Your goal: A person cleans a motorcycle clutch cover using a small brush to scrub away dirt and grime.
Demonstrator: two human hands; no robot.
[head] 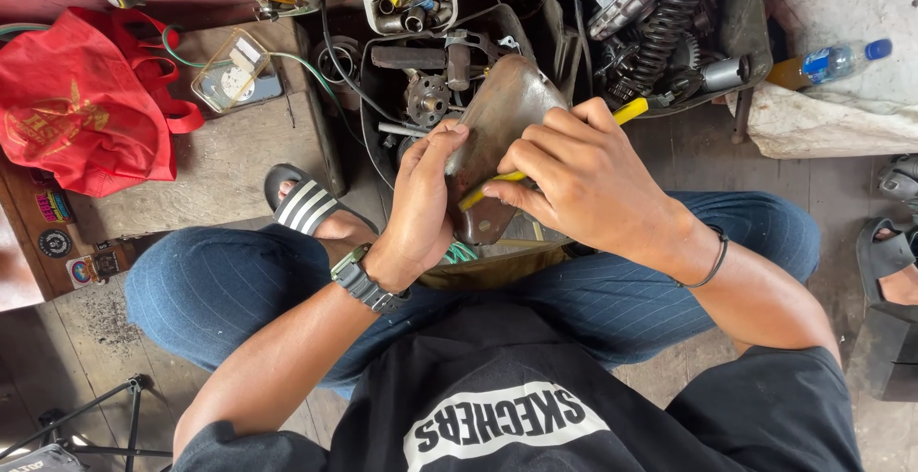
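Observation:
My left hand (424, 197) grips the left edge of a brown, worn metal cover plate (501, 109) held upright over my lap. My right hand (583, 175) presses a yellow-handled tool (631, 109) against the plate's face, with the yellow shaft running diagonally under my fingers to the plate's lower left. The tool's tip is hidden by the hands. A grey watch is on my left wrist, a black band on my right. I sit cross-legged in blue jeans.
A black tray of greasy engine parts (430, 89) and a coil spring (665, 22) lie ahead. A red bag (81, 99) sits at left, a clear plastic box (234, 72) beside it, a plastic bottle (827, 63) at right. Another person's sandalled foot (889, 262) is at the right edge.

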